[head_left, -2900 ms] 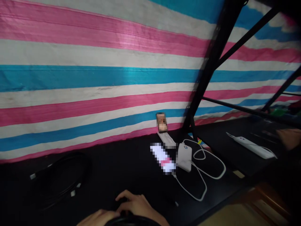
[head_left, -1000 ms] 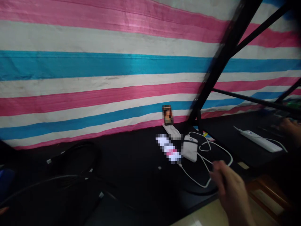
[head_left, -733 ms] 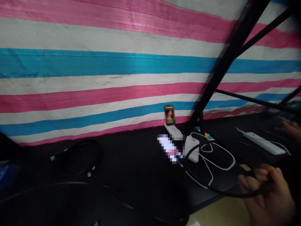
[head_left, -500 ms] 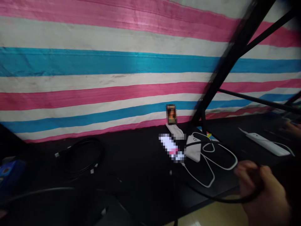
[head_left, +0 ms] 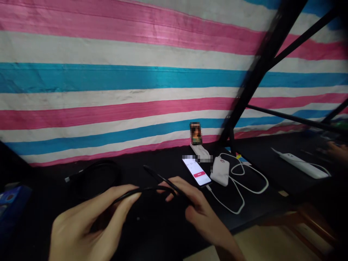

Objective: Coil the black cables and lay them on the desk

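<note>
A black cable (head_left: 154,188) arches between my two hands, above the dark tabletop. My left hand (head_left: 92,221) pinches it between thumb and fingertips, coming from the lower left. My right hand (head_left: 194,203) has its fingers closed round another stretch of the same cable, and a length of it sticks out up and to the left past the fingers. Behind my left hand a coiled black cable (head_left: 108,165) with a pale connector at its end lies on the table. Just beyond my right hand is a phone (head_left: 196,170) with a lit screen.
A white power bank (head_left: 220,171) with a looping white cord (head_left: 241,203) lies beside the phone. A second white device (head_left: 304,165) rests farther right, near another person's hand (head_left: 337,148). Black frame bars (head_left: 261,79) slant up before a striped sheet (head_left: 136,79). A blue box (head_left: 13,203) is at left.
My right hand has moved left from the table's right front with the cable. My left hand has come in from the left edge and now grips the cable too.
</note>
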{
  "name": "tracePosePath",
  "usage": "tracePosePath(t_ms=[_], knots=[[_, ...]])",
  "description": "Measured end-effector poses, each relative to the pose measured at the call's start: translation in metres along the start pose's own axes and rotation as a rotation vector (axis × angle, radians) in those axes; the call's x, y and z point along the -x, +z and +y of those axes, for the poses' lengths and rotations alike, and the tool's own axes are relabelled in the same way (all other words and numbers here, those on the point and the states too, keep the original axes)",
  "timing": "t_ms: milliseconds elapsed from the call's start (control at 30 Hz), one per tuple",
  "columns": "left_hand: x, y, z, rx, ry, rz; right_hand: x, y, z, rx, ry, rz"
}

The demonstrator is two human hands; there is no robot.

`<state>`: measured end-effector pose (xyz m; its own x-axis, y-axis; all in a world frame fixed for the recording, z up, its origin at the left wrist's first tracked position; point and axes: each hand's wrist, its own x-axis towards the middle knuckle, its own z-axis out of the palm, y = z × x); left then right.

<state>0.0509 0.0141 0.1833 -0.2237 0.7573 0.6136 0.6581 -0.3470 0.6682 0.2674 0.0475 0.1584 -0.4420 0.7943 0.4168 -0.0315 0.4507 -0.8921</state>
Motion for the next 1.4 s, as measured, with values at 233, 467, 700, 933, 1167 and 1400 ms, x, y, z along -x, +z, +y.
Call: tracePosePath(t_ms=[233, 467, 700, 933, 1167, 1400], knots=[[0.002, 0.000, 0.010, -0.124, 0.197, -0.021, -0.003, 0.010, 0.007, -0.077, 0.257, -0.057], [-0.013, 0.015, -0.012, 0.005, 0.057, -0.285, -0.004, -0.011, -0.003, -0.139, 0.223, -0.179], [0.007, 0.051, -0.030, 0.800, -0.433, -0.516, -0.027, -0.014, 0.010, -0.390, 0.082, 0.159], [0.028, 0.057, -0.021, 0.993, -0.395, -0.219, -0.043, 0.005, 0.019, -0.511, 0.198, 0.501], [0.014, 0.058, -0.013, 0.964, -0.799, 0.033, -0.033, 0.022, 0.036, -0.583, 0.164, 0.479], [0.025, 0.068, -0.008, 0.945, -0.773, 0.190, -0.025, 0.033, 0.037, -0.502, 0.267, 0.427]])
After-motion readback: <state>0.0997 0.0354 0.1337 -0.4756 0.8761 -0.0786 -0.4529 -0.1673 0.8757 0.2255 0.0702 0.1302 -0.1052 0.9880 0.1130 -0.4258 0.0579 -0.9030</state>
